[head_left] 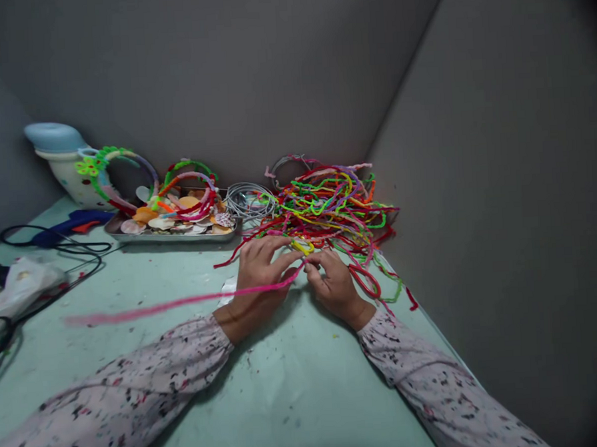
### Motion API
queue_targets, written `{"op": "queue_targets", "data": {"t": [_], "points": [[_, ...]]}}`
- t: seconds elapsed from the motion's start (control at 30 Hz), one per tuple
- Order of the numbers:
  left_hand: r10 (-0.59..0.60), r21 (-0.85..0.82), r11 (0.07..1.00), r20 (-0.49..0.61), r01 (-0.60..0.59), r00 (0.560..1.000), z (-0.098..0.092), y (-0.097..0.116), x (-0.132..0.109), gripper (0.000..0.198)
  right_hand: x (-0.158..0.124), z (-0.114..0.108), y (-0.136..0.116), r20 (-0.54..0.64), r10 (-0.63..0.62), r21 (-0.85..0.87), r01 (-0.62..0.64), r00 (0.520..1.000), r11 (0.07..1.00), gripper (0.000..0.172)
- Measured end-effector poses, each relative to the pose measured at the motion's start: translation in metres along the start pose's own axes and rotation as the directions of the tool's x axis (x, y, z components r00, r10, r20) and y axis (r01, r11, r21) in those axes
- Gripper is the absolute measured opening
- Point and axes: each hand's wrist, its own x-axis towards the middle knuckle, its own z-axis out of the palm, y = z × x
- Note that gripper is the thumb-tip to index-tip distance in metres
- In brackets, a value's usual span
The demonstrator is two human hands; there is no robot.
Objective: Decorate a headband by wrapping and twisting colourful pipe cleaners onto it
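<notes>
- A long pink pipe cleaner [182, 300] stretches across the pale green table [297, 397], its end pinched by the right hand [334, 285].
- The half-curled left hand [259, 279] lies over it, grip unclear.
- Just beyond lies a tangled heap of multicoloured pipe cleaners [327, 205].

Both forearms reach in from the bottom corners of the view, converging toward the middle, in long loose sleeves speckled dark on pale pink. The left forearm [112, 400] lies low and nearly flat, and the right forearm [431, 383] angles up from the lower right. The sleeves stop short of the bare left wrist [231, 324] and right wrist [360, 313]. The left hand [258, 275] is turned back-up, its fingers [285, 261] curled inward toward the right hand [334, 287] — whose fingertips [311, 266] are bunched in a tight pinch, just beside them.
</notes>
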Motion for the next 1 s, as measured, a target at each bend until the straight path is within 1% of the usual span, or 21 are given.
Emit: {"op": "queue_targets", "data": {"t": [0.07, 0.17, 0.27, 0.37, 0.57, 0.8, 1.0], "points": [[0.02, 0.002, 1.0, 0.041, -0.021, 0.999, 0.0013, -0.0032, 0.0007, 0.025, -0.0002, 0.0004, 0.0002, 0.022, -0.015, 0.013, 0.015, 1.0, 1.0, 0.01], [0.033, -0.047, 0.998, 0.074, -0.029, 0.997, 0.0032, -0.0085, 0.0019, 0.021, -0.0003, 0.0006, -0.0001, 0.052, -0.05, 0.037, 0.048, 0.997, 0.998, 0.01], [0.027, -0.096, 0.995, 0.145, -0.013, 0.989, 0.004, -0.0109, 0.0027, 0.017, -0.0004, -0.0004, -0.0005, 0.065, -0.057, 0.056, 0.053, 0.996, 0.997, 0.009], [0.004, -0.1, 0.995, 0.195, 0.015, 0.981, 0.0045, -0.0109, 0.0026, 0.016, -0.0004, -0.0024, -0.0005, 0.077, -0.04, 0.097, 0.033, 0.996, 0.995, 0.01], [-0.046, -0.142, 0.987, 0.207, 0.076, 0.977, 0.0061, -0.0104, 0.0008, 0.018, 0.0001, -0.0049, 0.001, 0.101, 0.001, 0.163, -0.017, 0.995, 0.987, 0.013], [-0.022, -0.108, 0.993, 0.215, 0.046, 0.976, 0.005, -0.0095, -0.0005, 0.022, -0.0001, -0.0041, 0.0025, 0.129, 0.004, 0.159, -0.024, 0.992, 0.987, 0.014], [-0.039, -0.124, 0.99, 0.234, 0.07, 0.971, 0.0068, -0.0107, -0.0022, 0.022, 0.0002, -0.0048, 0.0017, 0.162, -0.003, 0.151, -0.022, 0.987, 0.988, 0.011]]}}
